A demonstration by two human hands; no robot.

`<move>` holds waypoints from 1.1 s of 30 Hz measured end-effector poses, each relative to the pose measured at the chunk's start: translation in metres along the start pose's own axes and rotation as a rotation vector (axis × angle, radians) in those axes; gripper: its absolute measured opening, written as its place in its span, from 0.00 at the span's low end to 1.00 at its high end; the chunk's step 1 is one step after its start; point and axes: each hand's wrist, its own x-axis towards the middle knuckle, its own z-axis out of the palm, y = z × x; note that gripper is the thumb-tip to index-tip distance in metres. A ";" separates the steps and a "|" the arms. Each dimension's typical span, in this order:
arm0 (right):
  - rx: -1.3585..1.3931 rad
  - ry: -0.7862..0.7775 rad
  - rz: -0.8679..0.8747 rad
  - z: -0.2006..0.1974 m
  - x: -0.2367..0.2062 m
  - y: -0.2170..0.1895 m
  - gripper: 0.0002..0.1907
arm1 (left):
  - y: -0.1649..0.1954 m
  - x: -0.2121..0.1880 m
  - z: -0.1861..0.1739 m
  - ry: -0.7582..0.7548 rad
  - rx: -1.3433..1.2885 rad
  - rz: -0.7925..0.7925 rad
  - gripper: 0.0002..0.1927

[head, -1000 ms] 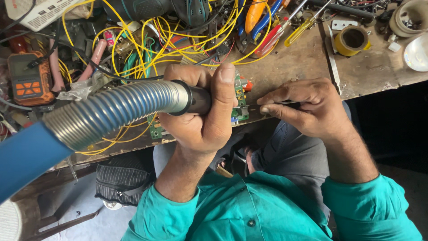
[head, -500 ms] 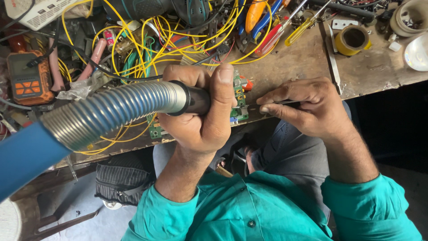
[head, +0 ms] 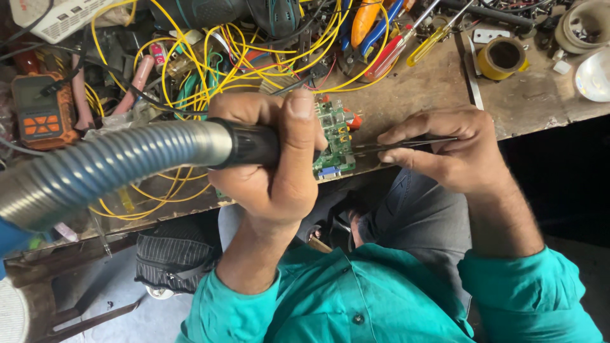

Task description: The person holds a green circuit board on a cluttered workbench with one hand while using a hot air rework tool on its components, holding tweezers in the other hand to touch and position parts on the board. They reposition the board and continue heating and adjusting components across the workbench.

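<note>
Head view: a yellow tape roll (head: 502, 57) is seen near the worktop's (head: 534, 101) far right corner. A black hose nozzle (head: 254, 145) is gripped by the left hand (head: 273, 159); thin tweezers (head: 406, 144) are pinched by the right hand (head: 445, 149) against a green circuit board (head: 335, 136) at the near edge.

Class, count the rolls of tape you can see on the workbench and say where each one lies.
2. A yellow tape roll lies flat near the bench's right end; a pale roll sits in the top right corner, partly cut off. Others may be hidden under the yellow wires.
</note>
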 end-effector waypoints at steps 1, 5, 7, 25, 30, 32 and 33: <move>0.013 -0.002 -0.009 -0.002 -0.001 0.002 0.11 | 0.005 0.001 -0.002 -0.025 -0.012 -0.021 0.11; 0.080 0.022 -0.007 -0.005 -0.006 0.012 0.11 | 0.028 0.006 -0.014 -0.156 -0.060 -0.197 0.18; 0.133 0.037 -0.010 -0.007 -0.009 0.019 0.11 | 0.038 0.009 -0.023 -0.187 -0.009 -0.320 0.26; 0.914 0.227 -0.184 -0.003 -0.017 0.024 0.07 | 0.034 -0.007 -0.076 -0.198 0.031 -0.150 0.17; 0.892 0.285 -0.078 0.009 -0.031 0.005 0.07 | 0.033 -0.007 -0.066 -0.239 0.129 -0.269 0.17; 0.766 0.304 -0.034 0.014 -0.034 0.005 0.07 | 0.034 -0.007 -0.062 -0.270 0.162 -0.347 0.20; 0.712 0.304 -0.030 0.017 -0.035 0.006 0.07 | 0.034 -0.006 -0.061 -0.291 0.237 -0.359 0.20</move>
